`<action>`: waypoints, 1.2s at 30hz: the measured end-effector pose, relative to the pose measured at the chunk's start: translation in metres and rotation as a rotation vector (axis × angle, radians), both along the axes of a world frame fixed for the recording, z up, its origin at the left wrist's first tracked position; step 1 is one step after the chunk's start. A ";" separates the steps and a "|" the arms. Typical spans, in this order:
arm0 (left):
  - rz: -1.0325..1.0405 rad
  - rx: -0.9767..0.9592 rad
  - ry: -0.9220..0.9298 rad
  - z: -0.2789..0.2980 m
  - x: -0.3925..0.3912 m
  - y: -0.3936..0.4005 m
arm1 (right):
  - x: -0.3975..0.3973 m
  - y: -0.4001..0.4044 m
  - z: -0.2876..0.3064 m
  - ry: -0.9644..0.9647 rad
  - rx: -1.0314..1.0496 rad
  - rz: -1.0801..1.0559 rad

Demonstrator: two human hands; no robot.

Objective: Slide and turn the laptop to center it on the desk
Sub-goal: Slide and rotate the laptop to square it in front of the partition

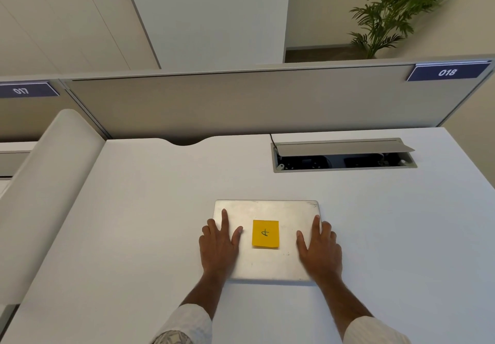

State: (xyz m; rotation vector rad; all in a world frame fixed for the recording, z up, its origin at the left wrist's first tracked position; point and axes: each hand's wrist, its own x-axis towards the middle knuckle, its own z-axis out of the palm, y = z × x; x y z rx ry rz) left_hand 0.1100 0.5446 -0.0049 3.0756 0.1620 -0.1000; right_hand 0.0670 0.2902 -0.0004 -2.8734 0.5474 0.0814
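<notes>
A closed silver laptop (267,211) lies flat on the white desk (139,209), its edges roughly square to the desk's back edge. A yellow sticky note (265,234) with a handwritten mark sits on the middle of its lid. My left hand (220,244) rests flat over the laptop's left edge, fingers spread, outer fingers hanging over the side. My right hand (320,247) lies the same way over the right edge. Both palms press on the lid; neither hand wraps around the laptop.
An open cable hatch (342,156) with a raised grey flap is set into the desk at the back right. A grey partition (241,102) bounds the desk's far side. A rounded white divider (45,196) runs along the left. A potted plant (388,11) stands beyond.
</notes>
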 end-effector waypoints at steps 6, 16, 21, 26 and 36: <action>-0.001 0.012 0.019 0.003 -0.002 0.000 | 0.000 0.000 0.001 -0.003 -0.003 0.000; 0.001 0.003 0.033 0.005 -0.008 0.000 | -0.001 0.001 -0.003 -0.032 -0.013 -0.006; 0.007 -0.017 0.002 0.004 -0.010 -0.001 | -0.003 0.001 -0.006 -0.061 -0.017 0.002; 0.009 -0.070 -0.031 0.007 -0.012 -0.003 | -0.003 0.005 -0.001 -0.117 0.004 0.018; -0.123 -0.129 -0.163 0.018 -0.015 -0.014 | 0.005 0.022 0.013 -0.182 0.055 0.148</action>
